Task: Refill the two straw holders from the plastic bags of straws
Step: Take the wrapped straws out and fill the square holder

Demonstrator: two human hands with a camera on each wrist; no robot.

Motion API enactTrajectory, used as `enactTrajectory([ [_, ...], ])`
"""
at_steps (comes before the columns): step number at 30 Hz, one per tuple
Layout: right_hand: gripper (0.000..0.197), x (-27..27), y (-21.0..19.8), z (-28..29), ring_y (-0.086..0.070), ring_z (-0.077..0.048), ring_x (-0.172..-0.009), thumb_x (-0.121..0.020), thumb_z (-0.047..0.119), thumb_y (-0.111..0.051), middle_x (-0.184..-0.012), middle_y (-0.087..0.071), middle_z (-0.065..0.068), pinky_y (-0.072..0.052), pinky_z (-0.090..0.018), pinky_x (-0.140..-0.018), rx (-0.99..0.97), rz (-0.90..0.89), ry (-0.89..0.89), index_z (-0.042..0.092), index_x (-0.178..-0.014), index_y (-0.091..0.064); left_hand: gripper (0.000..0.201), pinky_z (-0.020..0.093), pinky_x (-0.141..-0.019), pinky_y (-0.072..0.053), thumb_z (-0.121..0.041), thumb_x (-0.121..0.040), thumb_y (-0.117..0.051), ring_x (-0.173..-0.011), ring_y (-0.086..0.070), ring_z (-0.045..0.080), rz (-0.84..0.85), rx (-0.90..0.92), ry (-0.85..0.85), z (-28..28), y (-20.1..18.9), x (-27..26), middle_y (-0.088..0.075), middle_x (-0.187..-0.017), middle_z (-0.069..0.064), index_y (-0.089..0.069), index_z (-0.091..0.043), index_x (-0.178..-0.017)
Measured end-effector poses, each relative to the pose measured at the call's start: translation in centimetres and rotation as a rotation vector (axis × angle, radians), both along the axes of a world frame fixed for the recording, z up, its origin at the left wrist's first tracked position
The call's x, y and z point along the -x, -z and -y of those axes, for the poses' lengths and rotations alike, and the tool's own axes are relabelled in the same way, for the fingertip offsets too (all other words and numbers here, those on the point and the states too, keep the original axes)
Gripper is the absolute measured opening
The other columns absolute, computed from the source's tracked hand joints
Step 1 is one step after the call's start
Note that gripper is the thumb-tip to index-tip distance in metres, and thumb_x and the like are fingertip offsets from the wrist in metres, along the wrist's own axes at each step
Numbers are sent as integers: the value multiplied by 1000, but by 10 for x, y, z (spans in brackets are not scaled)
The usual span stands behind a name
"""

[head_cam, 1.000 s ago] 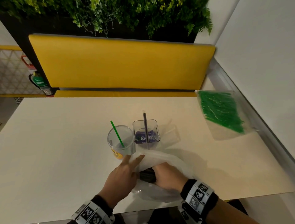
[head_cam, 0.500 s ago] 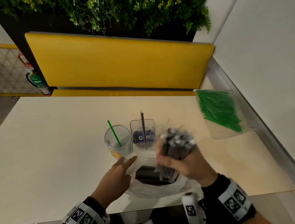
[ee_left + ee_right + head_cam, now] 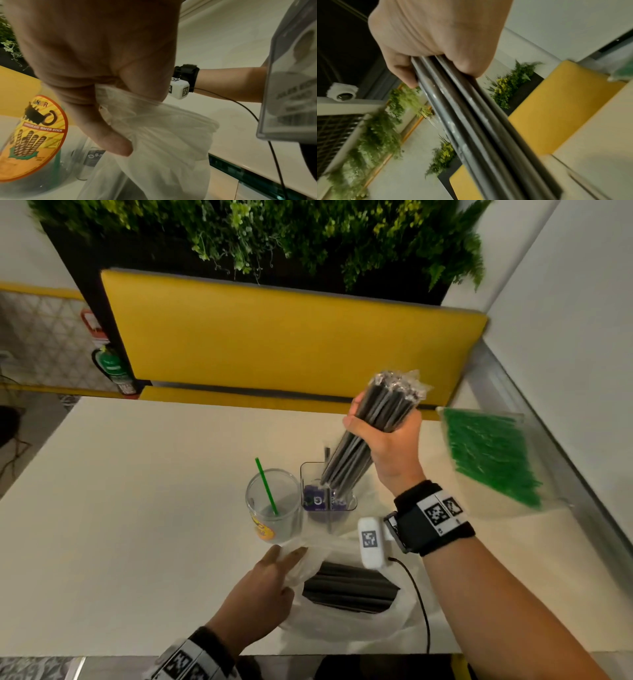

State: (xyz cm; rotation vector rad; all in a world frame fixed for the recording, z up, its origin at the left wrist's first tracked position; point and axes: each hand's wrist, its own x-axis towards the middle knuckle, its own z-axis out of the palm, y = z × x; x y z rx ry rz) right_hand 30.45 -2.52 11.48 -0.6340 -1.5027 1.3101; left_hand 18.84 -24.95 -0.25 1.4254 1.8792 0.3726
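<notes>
"CHOCOLATE WAFER STICK" on the round holder's orange label [image 3: 36, 136].

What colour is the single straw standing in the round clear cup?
Green. The straw leans in the round cup, clearest in the head view.

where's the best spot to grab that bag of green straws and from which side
The bag of green straws lies flat by the wall, straws running lengthwise. Probably best to come from above on its table-facing long edge and pinch across the middle of the pack, since the wall blocks the far side and the clear end looks limp.
</notes>
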Motion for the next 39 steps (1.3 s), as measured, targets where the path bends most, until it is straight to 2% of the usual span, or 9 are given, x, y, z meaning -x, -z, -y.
enactTrajectory([
  [7, 21, 11, 55, 2, -74, -25, -97, -77, 2, -84, -98, -77, -10, -56, -53, -95, 126, 248, -21, 4, -96, -74, 73, 34, -100, -49, -11, -88, -49, -117, -58, 23, -8, -9, 22, 2, 3, 0, -43, -133, -4, -33, -38, -154],
  [11, 68, 2, 79, 1, -72, -23, -107, -59, 37, -99, -112, -75, -9, -56, -54, -97, 218, 458, -99, 14, -116, -70, 73, 35, -103, -47, -10, -87, -49, -121, -56, 24, 5, -30, 46, 0, 0, -2, -43, -137, -5, -35, -38, -153],
  [16, 105, -6, 83, 0, -37, -19, -143, -43, 49, -101, -147, -37, 2, -34, -43, -121, 31, 577, -83, 58, -132, -45, 74, 36, -102, -47, -9, -82, -48, -120, -57, 26, 35, -67, 52, -7, 2, -4, -46, -133, -4, -40, -35, -150],
  [20, 112, -13, 67, 9, -24, -8, -139, -55, 41, -98, -144, -29, 15, -24, -20, -114, -91, 676, -92, 32, -151, -41, 72, 28, -93, -46, -6, -84, -52, -111, -59, 25, 22, -105, 61, -12, -2, -6, -41, -115, -9, -40, -32, -151],
  [24, 127, -22, 43, 19, -18, -12, -143, -57, 46, -96, -151, -20, 11, -22, -34, -121, -43, 714, -25, 28, -159, -23, 72, 20, -88, -41, -6, -85, -56, -109, -58, 24, 12, -120, 69, -13, -2, -8, -39, -112, -9, -39, -29, -151],
  [27, 82, -48, 12, 41, -35, -13, -137, -73, 41, -88, -142, -38, 3, -32, -22, -111, -175, 534, 140, 25, -143, -48, 71, 24, -97, -42, -7, -86, -57, -118, -57, 26, 26, -109, 61, -13, -3, -8, -39, -119, -8, -39, -29, -151],
  [30, 17, -68, 8, 79, -60, -5, -95, -86, 4, -71, -102, -67, -2, -43, -13, -81, -251, 676, -102, 11, -101, -69, 72, 24, -98, -42, -6, -84, -57, -119, -56, 25, 51, -112, 50, -12, -3, -10, -44, -125, -3, -40, -28, -151],
  [34, 24, -69, 92, 130, -65, -31, -100, -89, 11, -59, -108, -69, -14, -56, -42, -88, -181, 1419, -560, 5, -110, -68, 73, 20, -90, -41, -3, -79, -56, -111, -57, 26, 74, -152, 67, -13, -3, -16, -46, -118, -2, -43, -23, -147],
  [39, 32, -51, 135, 129, -52, -35, -127, -101, 16, -55, -134, -61, -15, -39, -39, -109, -186, 1576, -547, 5, -131, -61, 77, 17, -95, -40, 1, -75, -53, -114, -55, 24, 118, -151, 101, -16, 0, -25, -43, -122, -4, -42, -24, -147],
])
